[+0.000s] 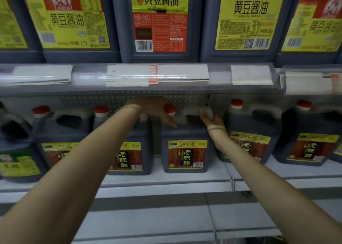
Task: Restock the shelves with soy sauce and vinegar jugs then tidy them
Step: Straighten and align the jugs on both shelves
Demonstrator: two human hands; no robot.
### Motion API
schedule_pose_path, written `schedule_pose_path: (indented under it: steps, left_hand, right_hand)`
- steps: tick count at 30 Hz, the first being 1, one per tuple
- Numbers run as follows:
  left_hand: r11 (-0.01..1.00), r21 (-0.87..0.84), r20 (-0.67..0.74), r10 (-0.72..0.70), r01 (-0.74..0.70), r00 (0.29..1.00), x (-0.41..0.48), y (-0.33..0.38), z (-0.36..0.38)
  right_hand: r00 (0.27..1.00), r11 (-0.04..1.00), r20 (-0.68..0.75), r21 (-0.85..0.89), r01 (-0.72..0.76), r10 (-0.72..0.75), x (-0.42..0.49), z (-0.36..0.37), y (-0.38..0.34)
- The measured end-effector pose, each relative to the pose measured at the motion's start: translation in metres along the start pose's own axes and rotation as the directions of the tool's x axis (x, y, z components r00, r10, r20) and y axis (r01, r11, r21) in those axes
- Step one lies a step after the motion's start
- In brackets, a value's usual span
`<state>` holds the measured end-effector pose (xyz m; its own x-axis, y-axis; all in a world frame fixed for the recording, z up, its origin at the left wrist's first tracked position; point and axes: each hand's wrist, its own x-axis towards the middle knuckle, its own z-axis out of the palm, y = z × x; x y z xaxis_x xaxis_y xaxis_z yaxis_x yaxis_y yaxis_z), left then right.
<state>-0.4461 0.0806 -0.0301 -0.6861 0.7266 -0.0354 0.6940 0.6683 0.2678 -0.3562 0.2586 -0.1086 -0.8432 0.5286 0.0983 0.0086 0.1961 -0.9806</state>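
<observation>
Both my arms reach to the middle vinegar jug (187, 151) on the lower shelf (166, 179): right hand (212, 122) curled round its pale handle (192, 111), left hand (153, 108) resting straight-fingered on its shoulder beside the red cap (169, 109). Jug dark, upright, yellow-and-red label. I count five like it, five soy sauce jugs (159, 21) above.

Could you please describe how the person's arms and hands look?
Both arms are bare, with no sleeves in view. The left hand and right hand wear no gloves; no watch or ring shows. A thin line crosses each wrist: band or crease, unclear.
</observation>
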Motion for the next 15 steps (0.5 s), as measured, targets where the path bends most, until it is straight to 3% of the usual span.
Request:
schedule_pose_path:
  steps: [15]
  left_hand:
    - [0.999, -0.012, -0.031, -0.030, 0.030, 0.999, -0.031, -0.005, 0.002]
  right_hand:
    - [0.999, 0.999, -0.028, 0.026, 0.025, -0.024, -0.025, 0.019, 0.001]
